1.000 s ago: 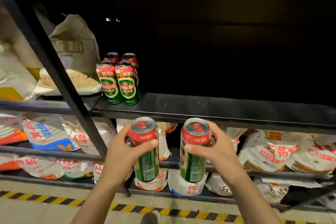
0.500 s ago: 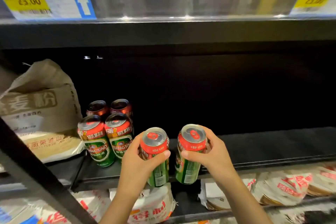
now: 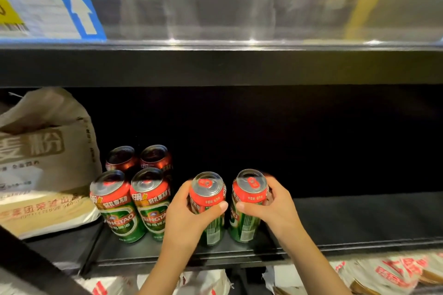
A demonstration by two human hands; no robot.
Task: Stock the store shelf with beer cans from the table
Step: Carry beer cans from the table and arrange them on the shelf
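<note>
Six red-and-green aluminium beer cans on the black metal shelf (image 3: 347, 220): four stocked cans (image 3: 134, 199) in a square at left. Left hand (image 3: 189, 218) fingers wrap the fifth can (image 3: 208, 201); right hand (image 3: 273, 208) fingers wrap the sixth can (image 3: 248, 203), both upright. One beige paper flour sack (image 3: 45, 151) beside.

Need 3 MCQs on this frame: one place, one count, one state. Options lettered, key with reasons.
1. Where are the loose cans on the shelf?
A. left end, beside the flour bag
B. right end
C. top shelf

2. How many cans in view, held ones included?
A. four
B. six
C. eight

3. What is the left hand doing?
A. hanging open
B. gripping a can
C. pressing the bag

A: four cans stand by the bag. B: four standing, plus the left's and the right hand's can. B: fingers wrap it.
</note>
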